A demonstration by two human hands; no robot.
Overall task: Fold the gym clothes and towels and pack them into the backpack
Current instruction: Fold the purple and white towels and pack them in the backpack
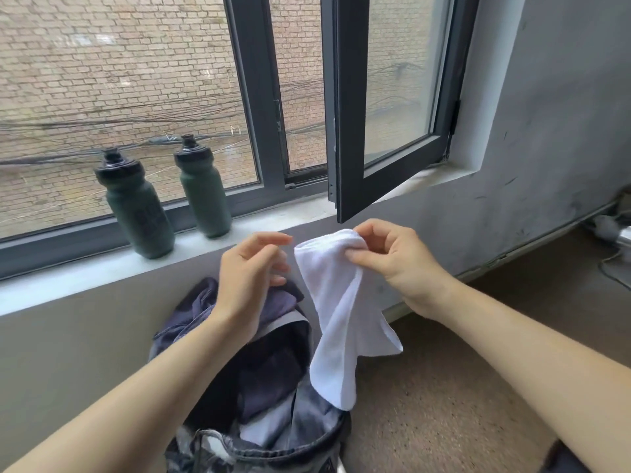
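Observation:
A small white towel (341,322) hangs in the air in front of me, pinched at its top edge by my right hand (392,264). Its lower end dangles over the open mouth of a dark grey backpack (273,448) standing on the floor against the wall. My left hand (249,271) hovers just left of the towel with fingers apart, holding nothing. Dark purple-grey clothing (266,377) lies inside and over the backpack's far rim, partly hidden by my left forearm.
Two dark green sports bottles (136,206) (203,192) stand on the windowsill (85,278). An open window sash (348,114) juts into the room just above my hands. Brown carpet (444,404) covers the floor; cables and a metal object (614,233) lie far right.

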